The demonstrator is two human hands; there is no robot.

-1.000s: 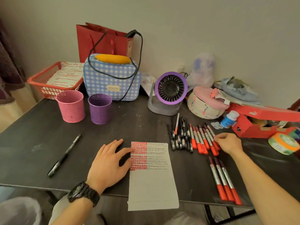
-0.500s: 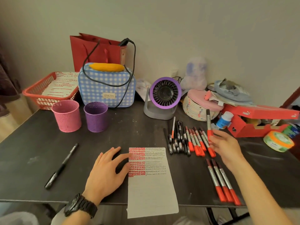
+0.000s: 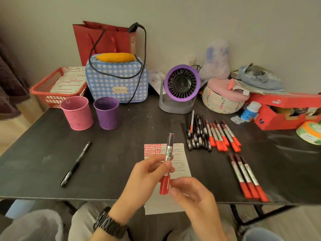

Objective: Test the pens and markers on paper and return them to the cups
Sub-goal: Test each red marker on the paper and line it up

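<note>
Step in hand looks like uncapping: L hand [image 3: 144, 181] grips red marker [image 3: 169, 149] by the barrel, above the paper [image 3: 181, 154] at mid-table. R hand [image 3: 192, 197] is curled in, thumb & fingertip seem to pinch the red cap [image 3: 164, 186]. Long axis is near upright, cap end down twd the person, butt end up. Next calls for a straight pull on the cap, then a scribble on the paper; pink cup [image 3: 76, 113] & purple cup [image 3: 107, 113] stand well apart, far left

Purple fan [image 3: 182, 87], checked bag [image 3: 116, 79], red basket [image 3: 43, 90] along wall
</note>
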